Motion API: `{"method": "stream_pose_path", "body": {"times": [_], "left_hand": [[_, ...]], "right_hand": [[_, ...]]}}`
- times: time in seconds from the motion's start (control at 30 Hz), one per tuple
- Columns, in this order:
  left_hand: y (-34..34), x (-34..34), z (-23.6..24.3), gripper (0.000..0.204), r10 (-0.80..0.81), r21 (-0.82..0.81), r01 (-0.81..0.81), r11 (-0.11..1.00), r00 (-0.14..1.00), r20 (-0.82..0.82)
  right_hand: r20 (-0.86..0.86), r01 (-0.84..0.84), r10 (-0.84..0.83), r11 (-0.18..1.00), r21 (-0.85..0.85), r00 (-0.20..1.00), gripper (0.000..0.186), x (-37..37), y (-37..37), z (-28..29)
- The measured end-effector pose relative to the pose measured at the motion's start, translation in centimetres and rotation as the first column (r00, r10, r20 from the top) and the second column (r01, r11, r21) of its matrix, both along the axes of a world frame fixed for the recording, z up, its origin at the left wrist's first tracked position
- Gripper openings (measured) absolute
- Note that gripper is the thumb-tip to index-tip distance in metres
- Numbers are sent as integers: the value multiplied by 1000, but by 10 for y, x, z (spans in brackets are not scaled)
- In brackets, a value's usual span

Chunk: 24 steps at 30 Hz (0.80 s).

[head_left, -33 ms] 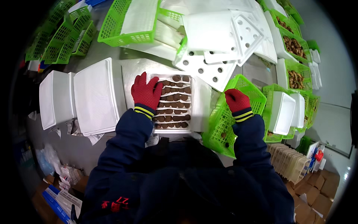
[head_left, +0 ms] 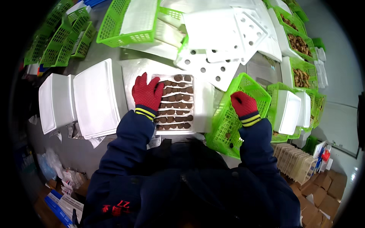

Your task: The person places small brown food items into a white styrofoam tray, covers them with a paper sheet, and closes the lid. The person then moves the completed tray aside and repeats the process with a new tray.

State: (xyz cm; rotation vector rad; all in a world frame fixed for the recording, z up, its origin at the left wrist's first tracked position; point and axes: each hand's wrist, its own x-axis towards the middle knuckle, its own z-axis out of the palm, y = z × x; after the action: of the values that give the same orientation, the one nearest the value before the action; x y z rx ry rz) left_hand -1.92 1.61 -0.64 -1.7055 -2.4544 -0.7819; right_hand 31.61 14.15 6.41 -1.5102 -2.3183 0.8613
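Observation:
My left hand [head_left: 146, 92], in a red glove, lies open over the left edge of a white tray [head_left: 173, 130] holding rows of round brown items [head_left: 175, 97], laid between white strips. Its fingertips touch the tray's upper-left part; what lies under them is hidden. My right hand [head_left: 242, 103], also red-gloved, is curled closed above a green slotted basket [head_left: 218, 129] to the tray's right. I cannot make out what, if anything, is in its fingers. A few brown pieces [head_left: 228, 135] lie in the basket's lower end.
Stacked white boxes [head_left: 95, 99] stand at left. Beyond the tray are white perforated sheets [head_left: 216, 74] and a green basket [head_left: 106, 32]. Further green baskets [head_left: 311, 71] with brown contents and white trays line the right; beige racks [head_left: 292, 157] and cardboard [head_left: 323, 193] lie below.
My right hand has shifted very slightly right within the picture. The surroundings sit a little further left in the view. My left hand keeps much the same pose.

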Motion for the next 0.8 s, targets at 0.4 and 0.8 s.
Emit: {"method": "stream_pose_path", "body": {"times": [0.4,0.8], "left_hand": [[3,-3,-8,29,-67,55,64,996,997,44],[-6,-4,16,15,-51,401,-14,916,987,152]], "right_hand": [[412,70,56,956,-286,910,29,77,-116,-96],[410,33,160,905,-425,898,41,19,-123,-74]]}}
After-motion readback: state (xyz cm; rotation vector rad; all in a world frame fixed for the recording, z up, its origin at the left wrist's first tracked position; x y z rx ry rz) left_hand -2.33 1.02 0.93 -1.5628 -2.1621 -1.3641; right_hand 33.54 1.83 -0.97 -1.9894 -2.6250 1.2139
